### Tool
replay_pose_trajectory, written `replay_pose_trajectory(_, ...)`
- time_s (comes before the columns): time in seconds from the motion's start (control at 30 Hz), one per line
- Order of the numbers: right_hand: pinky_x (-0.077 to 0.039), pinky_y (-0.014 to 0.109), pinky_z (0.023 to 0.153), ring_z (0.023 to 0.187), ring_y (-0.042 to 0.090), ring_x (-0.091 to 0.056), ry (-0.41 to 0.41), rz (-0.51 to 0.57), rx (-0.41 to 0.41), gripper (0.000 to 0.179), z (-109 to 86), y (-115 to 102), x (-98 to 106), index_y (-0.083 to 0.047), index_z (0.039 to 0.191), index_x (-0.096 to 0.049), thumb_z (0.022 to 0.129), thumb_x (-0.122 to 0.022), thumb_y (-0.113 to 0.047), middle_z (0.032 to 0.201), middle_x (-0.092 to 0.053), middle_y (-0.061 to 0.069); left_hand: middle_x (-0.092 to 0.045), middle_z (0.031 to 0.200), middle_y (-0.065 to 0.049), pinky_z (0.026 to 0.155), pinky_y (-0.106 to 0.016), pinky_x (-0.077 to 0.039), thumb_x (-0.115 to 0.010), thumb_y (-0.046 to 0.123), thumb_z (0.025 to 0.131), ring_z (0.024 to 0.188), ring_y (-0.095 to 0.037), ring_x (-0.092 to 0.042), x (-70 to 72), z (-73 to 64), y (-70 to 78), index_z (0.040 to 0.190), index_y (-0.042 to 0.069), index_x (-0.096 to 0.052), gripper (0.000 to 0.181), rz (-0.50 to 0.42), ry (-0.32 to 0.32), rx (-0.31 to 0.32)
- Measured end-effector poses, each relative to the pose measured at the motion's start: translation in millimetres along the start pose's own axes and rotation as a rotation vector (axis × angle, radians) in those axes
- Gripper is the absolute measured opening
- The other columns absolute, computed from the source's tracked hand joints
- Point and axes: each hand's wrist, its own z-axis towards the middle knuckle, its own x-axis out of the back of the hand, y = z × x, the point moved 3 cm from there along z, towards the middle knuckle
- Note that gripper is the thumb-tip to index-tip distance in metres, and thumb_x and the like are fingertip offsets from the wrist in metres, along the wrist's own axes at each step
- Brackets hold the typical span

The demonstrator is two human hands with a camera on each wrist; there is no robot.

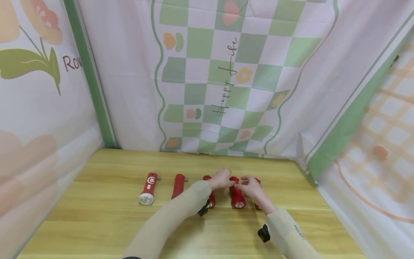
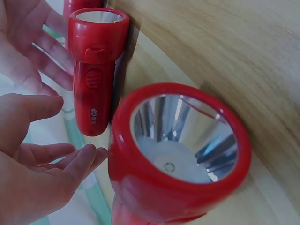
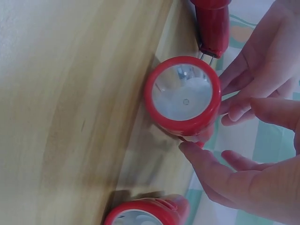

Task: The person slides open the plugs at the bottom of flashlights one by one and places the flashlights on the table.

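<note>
In the lower middle of the head view, your left hand (image 1: pixel 221 179) and your right hand (image 1: pixel 256 191) stand on both sides of the fourth red flashlight (image 1: pixel 238 196). Both hands are open, the fingers relaxed and bent only a little; neither one grips anything. Whether a fingertip touches its body, I cannot tell.

This flashlight lies on the wooden table (image 1: pixel 93 219), lens to the bottom of the frame. Your fingers are about its rear part, probably because it is narrower there than the wide head. The third flashlight (image 2: pixel 159 201) lies to its left, partly under your left arm, and the fifth flashlight (image 3: pixel 174 206) to its right, partly behind your right hand. The gaps between them seem to leave room for fingers.

More to the left are the second flashlight (image 1: pixel 178 185) and the white-headed flashlight (image 1: pixel 151 184); their metal prongs point out sideways, perhaps unfolded for charging.
</note>
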Motion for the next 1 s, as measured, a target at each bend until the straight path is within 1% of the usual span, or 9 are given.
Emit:
replay_pose_trajectory(0.1,-0.060,0.043,0.088,0.107,0.037,-0.064,0.001,-0.016,-0.013,0.059,0.3,3,-1,0.013,0.140,-0.039,0.095,-0.063,-0.018,0.136,-0.049,0.039,-0.062,0.086,-0.008,0.053,-0.019,-0.038,-0.068,0.023,0.093,0.062,-0.012,-0.046,-0.8,-1.7,2.5,0.108,-0.003,-0.062,0.030,-0.039,-0.030,0.011)
replay_pose_trajectory(0.13,-0.060,0.044,0.088,0.107,0.038,-0.064,-0.001,-0.019,-0.015,0.059,0.3,4,-1,0.013,0.139,-0.039,0.095,-0.063,-0.019,0.135,-0.049,0.040,-0.060,0.086,-0.007,0.053,-0.018,-0.037,-0.068,0.023,0.093,0.063,-0.011,-0.045,-0.5,-2.4,3.4,0.108,-0.003,-0.062,0.030,-0.044,-0.034,0.015)
replay_pose_trajectory(0.23,-0.060,0.044,0.087,0.109,0.041,-0.063,-0.001,-0.023,-0.021,0.059,0.8,6,-2,0.014,0.138,-0.040,0.094,-0.063,-0.019,0.134,-0.051,0.040,-0.060,0.086,-0.007,0.054,-0.018,-0.038,-0.069,0.022,0.093,0.064,-0.011,-0.046,0.5,-3.8,5.8,0.106,-0.002,-0.062,0.029,-0.037,-0.036,0.016)
replay_pose_trajectory(0.43,-0.059,0.042,0.087,0.107,0.040,-0.064,0.012,-0.063,0.008,0.058,2.3,7,-3,0.018,0.133,-0.045,0.092,-0.064,-0.017,0.132,-0.053,0.039,-0.062,0.088,-0.008,0.057,-0.019,-0.039,-0.069,0.019,0.091,0.066,-0.013,-0.047,-1.4,-1.2,6.5,0.098,0.000,-0.062,0.022,-0.025,-0.035,0.020)
replay_pose_trajectory(0.57,-0.058,0.043,0.091,0.115,0.043,-0.062,-0.007,-0.087,0.002,0.059,3.4,9,-4,0.018,0.134,-0.044,0.092,-0.064,-0.018,0.131,-0.055,0.038,-0.057,0.079,-0.005,0.053,-0.019,-0.036,-0.070,0.018,0.090,0.062,-0.011,-0.044,-4.9,1.5,6.0,0.088,0.003,-0.061,0.018,-0.034,-0.043,0.034)
replay_pose_trajectory(0.63,-0.058,0.043,0.091,0.119,0.044,-0.060,-0.017,-0.092,-0.004,0.059,4.1,10,-5,0.018,0.135,-0.044,0.093,-0.064,-0.018,0.131,-0.056,0.038,-0.052,0.073,-0.002,0.050,-0.019,-0.034,-0.070,0.019,0.090,0.058,-0.010,-0.042,-7.0,3.2,5.8,0.081,0.006,-0.058,0.020,-0.037,-0.049,0.038)
replay_pose_trajectory(0.8,-0.057,0.043,0.092,0.118,0.043,-0.061,-0.028,-0.106,0.000,0.061,6.8,13,-7,0.017,0.135,-0.044,0.091,-0.066,-0.017,0.130,-0.057,0.037,-0.044,0.065,0.003,0.046,-0.018,-0.031,-0.069,0.020,0.092,0.053,-0.008,-0.039,-13.1,8.5,3.8,0.071,0.012,-0.047,0.030,-0.032,-0.069,0.045)
replay_pose_trajectory(0.87,-0.056,0.045,0.095,0.118,0.044,-0.061,-0.029,-0.113,0.006,0.061,7.4,14,-7,0.018,0.135,-0.045,0.090,-0.067,-0.016,0.129,-0.058,0.037,-0.043,0.063,0.003,0.046,-0.019,-0.031,-0.068,0.018,0.092,0.052,-0.009,-0.039,-14.5,9.9,3.3,0.068,0.012,-0.046,0.032,-0.037,-0.066,0.045)
replay_pose_trajectory(1.0,-0.054,0.047,0.098,0.118,0.043,-0.061,-0.025,-0.122,0.001,0.059,8.2,15,-7,0.017,0.134,-0.046,0.089,-0.068,-0.014,0.128,-0.059,0.036,-0.044,0.059,0.002,0.045,-0.018,-0.031,-0.067,0.015,0.092,0.050,-0.009,-0.039,-15.9,13.6,3.3,0.064,0.011,-0.048,0.034,-0.049,-0.082,0.046)
